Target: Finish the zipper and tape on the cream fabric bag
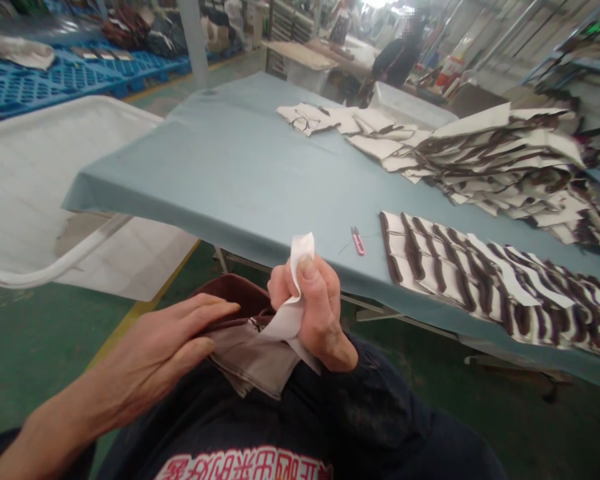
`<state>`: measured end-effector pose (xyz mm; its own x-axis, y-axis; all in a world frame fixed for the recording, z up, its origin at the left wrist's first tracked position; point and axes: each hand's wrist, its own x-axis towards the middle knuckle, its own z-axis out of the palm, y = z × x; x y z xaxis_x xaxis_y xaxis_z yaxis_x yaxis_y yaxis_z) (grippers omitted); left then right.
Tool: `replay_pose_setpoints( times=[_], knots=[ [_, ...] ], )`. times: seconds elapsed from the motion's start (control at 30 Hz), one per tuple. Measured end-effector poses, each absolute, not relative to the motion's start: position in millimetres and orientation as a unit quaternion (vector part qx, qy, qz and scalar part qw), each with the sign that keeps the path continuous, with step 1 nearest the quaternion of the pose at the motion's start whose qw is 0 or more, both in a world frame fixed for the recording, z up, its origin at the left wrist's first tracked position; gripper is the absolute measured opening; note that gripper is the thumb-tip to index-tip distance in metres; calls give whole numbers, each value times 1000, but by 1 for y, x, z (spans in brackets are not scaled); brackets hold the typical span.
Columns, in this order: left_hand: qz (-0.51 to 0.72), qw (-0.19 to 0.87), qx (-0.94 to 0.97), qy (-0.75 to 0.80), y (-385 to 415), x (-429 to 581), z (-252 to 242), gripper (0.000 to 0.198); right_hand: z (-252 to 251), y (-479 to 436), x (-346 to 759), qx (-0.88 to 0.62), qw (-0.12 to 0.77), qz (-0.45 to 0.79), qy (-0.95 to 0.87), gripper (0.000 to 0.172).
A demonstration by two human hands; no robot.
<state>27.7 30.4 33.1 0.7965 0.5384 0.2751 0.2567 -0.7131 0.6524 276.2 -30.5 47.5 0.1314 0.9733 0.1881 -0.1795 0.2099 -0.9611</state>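
My left hand (163, 350) pinches the left edge of a brown fabric piece (260, 363) between thumb and fingers, just above my lap. The piece is darker reddish brown on top and paler below. Closed in a fist, my right hand (317, 300) grips a white strip (286, 321). One end of that strip sticks up past the thumb, while the rest runs down onto the fabric. Where the two meet, part of the fabric is hidden behind the right fingers. Pink-handled thread snips (358, 241) lie on the table beyond my right hand.
A table with a blue-grey cover (220, 167) stands ahead. Brown-and-white pieces lie in an overlapping row (445, 267) at right, with a loose pile (510, 160) behind. Glasses (305, 121) rest on fabric. A white bin (80, 140) stands left. Another person (395, 60) is farther back.
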Motion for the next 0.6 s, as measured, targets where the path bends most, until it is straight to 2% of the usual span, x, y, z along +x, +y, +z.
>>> replay_pose_setpoints(
  times=[0.2, 0.3, 0.47, 0.6],
  knots=[
    [251, 358, 884, 163, 23, 60, 56, 17, 63, -31, 265, -298, 681, 523, -416, 65],
    [241, 366, 885, 159, 22, 68, 63, 19, 62, -30, 264, -291, 678, 530, -418, 62],
    [202, 367, 889, 187, 20, 52, 51, 27, 65, -27, 300, -389, 684, 429, -443, 52],
    [208, 343, 887, 227, 12, 30, 39, 32, 71, -31, 347, -395, 697, 442, -402, 45]
  ],
)
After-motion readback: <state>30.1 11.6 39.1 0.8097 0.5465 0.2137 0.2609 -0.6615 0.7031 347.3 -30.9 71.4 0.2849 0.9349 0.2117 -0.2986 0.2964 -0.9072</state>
